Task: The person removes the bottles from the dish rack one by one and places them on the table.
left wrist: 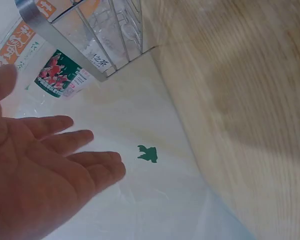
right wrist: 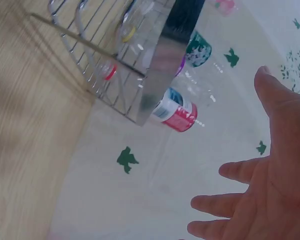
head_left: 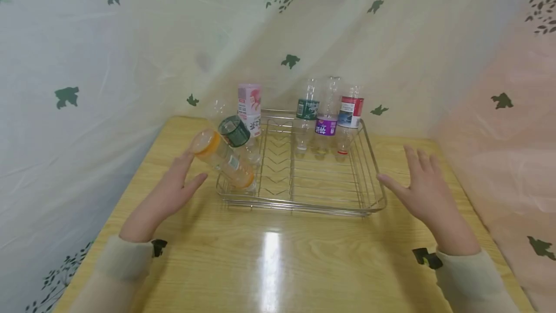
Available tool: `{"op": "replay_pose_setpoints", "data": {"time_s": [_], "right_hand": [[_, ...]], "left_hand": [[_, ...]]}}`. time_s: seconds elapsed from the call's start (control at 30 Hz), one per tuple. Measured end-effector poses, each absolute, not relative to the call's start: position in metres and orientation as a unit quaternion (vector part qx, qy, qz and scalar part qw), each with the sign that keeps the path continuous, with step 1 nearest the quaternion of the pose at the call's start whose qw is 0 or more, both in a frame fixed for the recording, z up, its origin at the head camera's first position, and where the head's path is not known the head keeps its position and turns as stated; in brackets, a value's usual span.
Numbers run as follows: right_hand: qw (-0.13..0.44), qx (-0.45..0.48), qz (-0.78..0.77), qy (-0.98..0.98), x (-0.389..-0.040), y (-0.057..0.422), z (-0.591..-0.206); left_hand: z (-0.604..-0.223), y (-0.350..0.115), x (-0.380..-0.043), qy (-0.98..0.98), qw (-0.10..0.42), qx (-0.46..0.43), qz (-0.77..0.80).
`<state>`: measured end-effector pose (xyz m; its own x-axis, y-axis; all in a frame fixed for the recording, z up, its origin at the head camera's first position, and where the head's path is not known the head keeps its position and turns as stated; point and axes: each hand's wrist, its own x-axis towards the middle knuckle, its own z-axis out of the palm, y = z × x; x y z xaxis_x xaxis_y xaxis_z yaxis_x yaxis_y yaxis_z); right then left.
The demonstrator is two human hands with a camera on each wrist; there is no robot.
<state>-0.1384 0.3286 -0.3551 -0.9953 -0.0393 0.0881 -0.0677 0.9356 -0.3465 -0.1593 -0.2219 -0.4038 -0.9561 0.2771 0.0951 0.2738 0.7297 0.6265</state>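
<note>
A wire dish rack [head_left: 260, 202] stands on the table. My left hand [head_left: 167, 190] is beside its left end, fingers extended and holding nothing; the fingertips overlap the lower edge of a tilted clear bottle with orange ends [head_left: 230, 163] in the head view. Behind that bottle leans a clear one with a green label [head_left: 234, 131], and a pink-and-white bottle [head_left: 249, 105] stands at the back. My right hand [head_left: 427, 190] hovers by the rack's right side, fingers spread, palm bare in the right wrist view, with its thumb near the rim.
Along the rack's back right, upside-down clear bottles carry a green label [head_left: 307, 109], a purple label [head_left: 326, 127] and a red-and-white label [head_left: 350, 111]. The wooden table [head_left: 208, 255] extends in front. A patterned cloth [head_left: 152, 37] hangs behind and along both sides.
</note>
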Motion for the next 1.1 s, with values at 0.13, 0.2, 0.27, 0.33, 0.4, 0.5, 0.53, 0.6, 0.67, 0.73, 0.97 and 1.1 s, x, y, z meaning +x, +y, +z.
{"op": "replay_pose_setpoints", "data": {"time_s": [0.13, 0.2, 0.27, 0.33, 0.4, 0.5, 0.53, 0.6, 0.67, 0.73, 0.97, 1.1], "right_hand": [[0.037, 0.037, 0.178, -0.983, -0.140, 0.317, -0.350], [0.035, 0.044, 0.179, -0.982, -0.142, 0.310, -0.348], [0.031, 0.053, 0.182, -0.981, -0.143, 0.303, -0.346], [0.033, 0.063, 0.184, -0.980, -0.144, 0.294, -0.345], [0.034, 0.073, 0.188, -0.979, -0.144, 0.285, -0.343], [0.035, 0.093, 0.192, -0.976, -0.144, 0.270, -0.337], [0.033, 0.099, 0.192, -0.976, -0.144, 0.264, -0.334], [0.026, 0.112, 0.196, -0.974, -0.144, 0.252, -0.330], [0.015, 0.125, 0.200, -0.972, -0.145, 0.240, -0.326], [0.003, 0.136, 0.206, -0.969, -0.147, 0.227, -0.325], [-0.016, 0.185, 0.227, -0.956, -0.155, 0.176, -0.326], [-0.026, 0.202, 0.241, -0.949, -0.158, 0.145, -0.324]], "left_hand": [[-0.411, -0.223, -0.158, 0.910, 0.016, 0.165, 0.380], [-0.414, -0.223, -0.156, 0.905, 0.025, 0.166, 0.391], [-0.419, -0.223, -0.154, 0.903, 0.037, 0.162, 0.396], [-0.422, -0.224, -0.151, 0.902, 0.047, 0.156, 0.401], [-0.425, -0.223, -0.148, 0.900, 0.052, 0.151, 0.406], [-0.430, -0.220, -0.146, 0.900, 0.057, 0.145, 0.407], [-0.432, -0.219, -0.146, 0.900, 0.056, 0.145, 0.406], [-0.435, -0.215, -0.146, 0.901, 0.061, 0.144, 0.403], [-0.438, -0.211, -0.147, 0.902, 0.064, 0.145, 0.401], [-0.441, -0.208, -0.148, 0.901, 0.064, 0.146, 0.403], [-0.444, -0.201, -0.151, 0.892, 0.046, 0.152, 0.424], [-0.444, -0.197, -0.153, 0.888, 0.038, 0.147, 0.434]]}}
